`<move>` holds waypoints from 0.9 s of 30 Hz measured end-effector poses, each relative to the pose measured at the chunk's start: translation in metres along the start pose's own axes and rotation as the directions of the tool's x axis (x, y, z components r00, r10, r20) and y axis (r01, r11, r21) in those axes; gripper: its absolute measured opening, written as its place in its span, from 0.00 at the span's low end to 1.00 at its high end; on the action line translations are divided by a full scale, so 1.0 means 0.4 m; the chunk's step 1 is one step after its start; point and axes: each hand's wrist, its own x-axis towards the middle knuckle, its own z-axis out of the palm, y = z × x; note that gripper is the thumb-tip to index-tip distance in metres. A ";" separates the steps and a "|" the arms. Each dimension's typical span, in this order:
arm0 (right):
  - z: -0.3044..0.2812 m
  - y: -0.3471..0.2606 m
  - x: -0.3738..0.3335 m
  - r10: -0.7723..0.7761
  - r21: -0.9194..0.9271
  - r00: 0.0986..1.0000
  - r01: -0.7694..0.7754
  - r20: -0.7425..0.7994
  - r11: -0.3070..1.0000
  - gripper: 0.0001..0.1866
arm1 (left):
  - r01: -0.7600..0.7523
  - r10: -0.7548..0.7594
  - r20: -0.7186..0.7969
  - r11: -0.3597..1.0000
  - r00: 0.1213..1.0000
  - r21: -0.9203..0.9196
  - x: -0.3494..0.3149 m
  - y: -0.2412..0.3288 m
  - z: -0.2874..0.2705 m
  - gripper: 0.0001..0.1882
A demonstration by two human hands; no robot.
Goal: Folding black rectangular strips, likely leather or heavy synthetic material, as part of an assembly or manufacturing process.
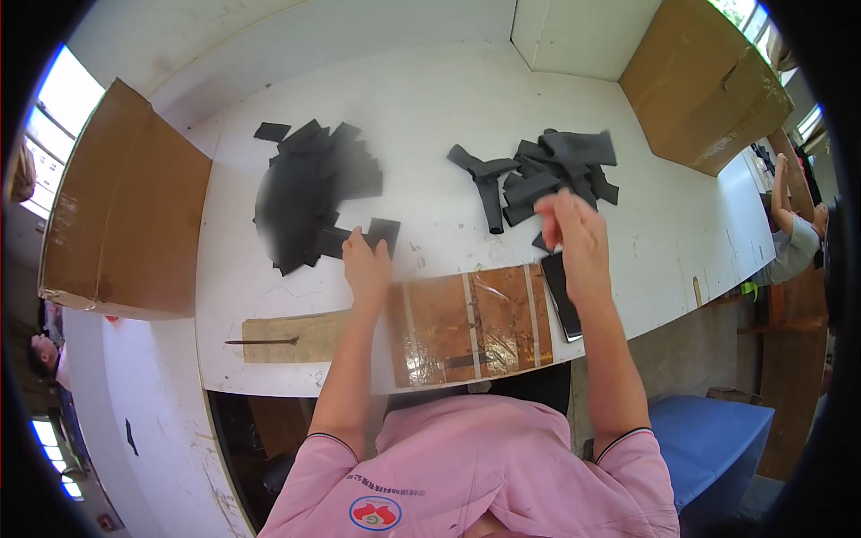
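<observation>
On the white table, my left hand reaches the near right edge of a heap of flat black fabric-like pieces. Its thumb and forefinger are apart, and the fingertips rest by a small black piece at that edge. My right hand is raised in front of a second pile, of black tube-like strips. Its fingers are bent and smeared by motion, so whether they hold anything cannot be made out. Part of the left heap looks blurred.
A tape-covered brown cardboard sheet lies before me, with a dark flat phone-like object at its right. On the left, a thin rod rests on a tan strip. Cardboard boxes flank the table. Other people are farther off.
</observation>
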 end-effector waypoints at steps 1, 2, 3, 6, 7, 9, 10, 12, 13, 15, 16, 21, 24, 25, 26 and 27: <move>0.002 0.022 -0.042 0.110 -0.049 0.994 -0.109 0.014 0.993 0.19 | 0.006 -0.006 -0.012 1.000 1.000 0.001 0.015 -0.015 0.012 0.20; -0.001 0.049 -0.087 0.221 -0.104 0.975 -0.217 0.026 0.971 0.20 | 0.035 -0.040 0.046 0.993 0.998 0.117 0.028 -0.025 0.023 0.19; -0.011 0.084 -0.129 0.285 -0.071 0.951 -0.278 0.124 0.958 0.19 | 0.049 -0.075 0.110 0.973 0.991 0.227 0.041 -0.024 0.031 0.19; -0.006 0.154 -0.252 0.407 -0.039 0.898 -0.407 0.168 0.913 0.15 | 0.031 -0.055 0.160 0.989 0.986 0.147 0.054 -0.009 0.019 0.12; -0.003 0.157 -0.276 0.415 -0.039 0.895 -0.415 0.161 0.909 0.15 | -0.037 0.017 0.181 0.993 0.983 0.109 0.059 -0.009 0.012 0.10; 0.003 0.156 -0.310 0.451 -0.183 0.834 -0.412 0.320 0.893 0.13 | -0.117 0.103 0.114 0.985 0.988 0.124 0.038 -0.007 -0.020 0.08; 0.003 0.152 -0.324 0.423 -0.279 0.849 -0.342 0.316 0.897 0.12 | 0.057 -0.028 0.125 0.971 0.992 -0.233 0.019 0.020 -0.059 0.07; 0.009 0.140 -0.339 0.404 -0.272 0.858 -0.326 0.316 0.905 0.12 | 0.370 -0.207 0.309 0.613 0.928 -0.699 -0.037 0.061 -0.125 0.05; 0.014 0.131 -0.344 0.374 -0.269 0.865 -0.292 0.335 0.918 0.12 | 0.492 -0.233 0.433 0.376 0.870 -0.785 -0.077 0.076 -0.165 0.05; 0.015 0.131 -0.354 0.383 -0.295 0.843 -0.283 0.377 0.913 0.11 | 0.678 -0.243 0.683 -0.120 0.689 -0.726 -0.155 0.110 -0.219 0.06; 0.028 0.131 -0.364 0.357 -0.199 0.848 -0.300 0.392 0.933 0.10 | 0.715 -0.218 0.746 -0.212 0.630 -0.666 -0.196 0.116 -0.228 0.07; 0.084 0.142 -0.392 0.296 0.119 0.922 -0.332 0.249 0.936 0.21 | 0.839 0.068 0.953 -0.496 0.294 -0.223 -0.351 0.139 -0.258 0.15; 0.076 0.115 -0.391 0.439 0.201 0.855 -0.498 0.277 0.843 0.22 | 0.844 0.097 0.962 -0.508 0.255 -0.172 -0.392 0.149 -0.244 0.17; 0.069 0.106 -0.389 0.501 0.234 0.811 -0.572 0.301 0.786 0.23 | 0.901 0.090 0.943 -0.336 0.320 -0.273 -0.391 0.160 -0.240 0.18; 0.061 0.139 -0.405 0.404 0.180 0.876 -0.456 0.265 0.871 0.20 | 0.917 0.099 0.918 -0.153 0.385 -0.368 -0.389 0.171 -0.237 0.18; 0.055 0.138 -0.408 0.406 0.178 0.878 -0.455 0.252 0.873 0.20 | 0.921 0.108 0.920 -0.150 0.376 -0.358 -0.388 0.184 -0.235 0.18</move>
